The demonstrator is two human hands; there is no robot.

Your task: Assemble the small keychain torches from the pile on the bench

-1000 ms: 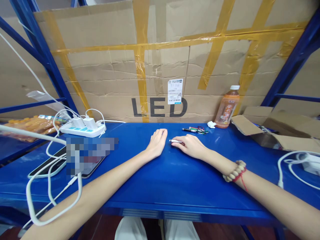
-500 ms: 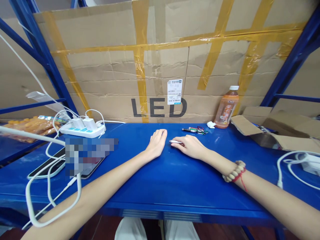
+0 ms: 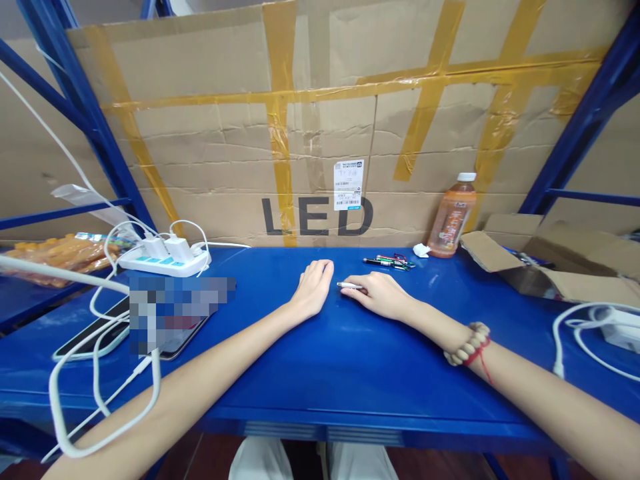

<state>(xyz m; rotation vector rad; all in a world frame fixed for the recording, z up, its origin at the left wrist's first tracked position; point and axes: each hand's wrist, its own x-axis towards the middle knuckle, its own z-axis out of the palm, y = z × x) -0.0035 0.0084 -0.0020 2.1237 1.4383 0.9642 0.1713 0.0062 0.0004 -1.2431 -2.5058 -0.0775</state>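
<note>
My right hand (image 3: 383, 295) rests on the blue table (image 3: 320, 373) with its fingers closed round a pen (image 3: 351, 286). Only the pen's white and silver end shows, pointing left past the thumb; the rest is hidden in the hand. Across a small gap, my left hand (image 3: 313, 288) lies on the table with its fingers stretched out side by side, holding nothing I can see. Behind my right hand lie several pens (image 3: 387, 263) in a small group. A beaded bracelet with a red string (image 3: 469, 344) circles my right wrist.
A big cardboard sheet (image 3: 225, 160) marked LED stands behind the table. At right are a drink bottle (image 3: 453, 217), crumpled tissue (image 3: 421, 250), an open carton (image 3: 555, 273) and a white charger (image 3: 623, 330). Left are a power strip (image 3: 165, 265), phones (image 3: 93, 337) and white cables (image 3: 56, 413) looping over my forearm.
</note>
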